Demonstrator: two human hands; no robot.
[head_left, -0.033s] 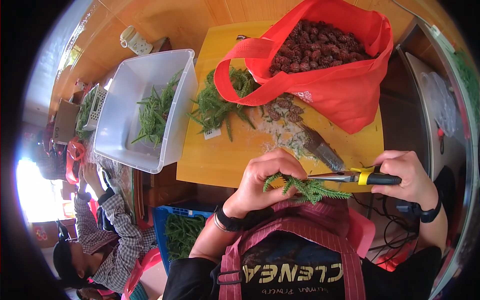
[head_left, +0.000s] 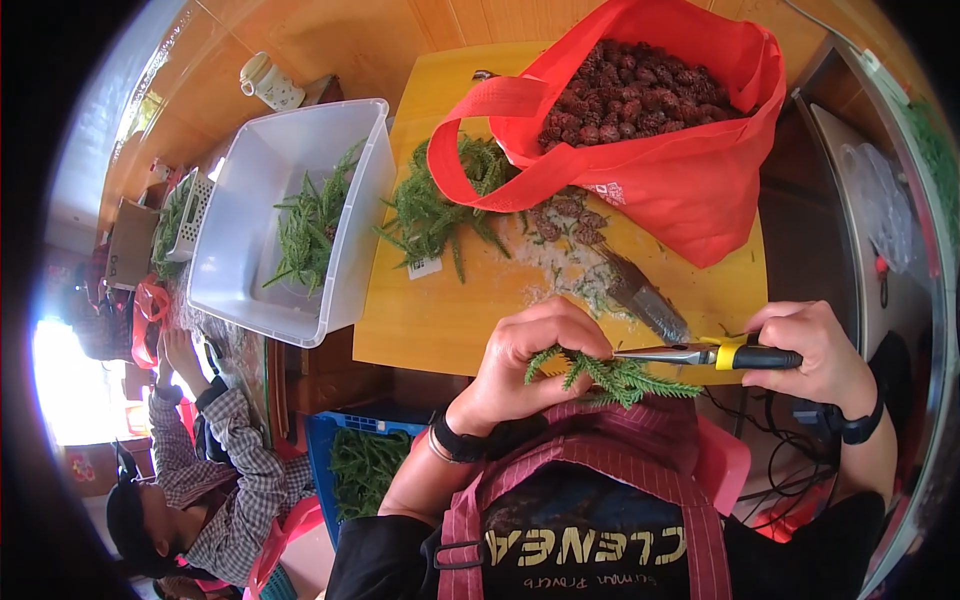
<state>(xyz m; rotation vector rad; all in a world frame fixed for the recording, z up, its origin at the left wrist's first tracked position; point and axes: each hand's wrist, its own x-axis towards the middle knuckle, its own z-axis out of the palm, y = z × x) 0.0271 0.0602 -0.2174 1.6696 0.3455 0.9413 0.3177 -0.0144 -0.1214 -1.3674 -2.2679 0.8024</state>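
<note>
Green needle-leaved sprig (head_left: 632, 382): pinched in the grip of the left hand (head_left: 540, 350), by the near edge of the flat yellow table (head_left: 440, 325). Black-and-yellow-handled steel pliers (head_left: 728, 354): held in the grip of the right hand (head_left: 815, 350), tips directed at the sprig.

Bag (head_left: 690, 190) is standing on table (head_left: 440, 335) at upper right, bin (head_left: 228, 235) sitting upper left; below bag, pliers (head_left: 722, 354) are extending right past sprig (head_left: 630, 380).
</note>
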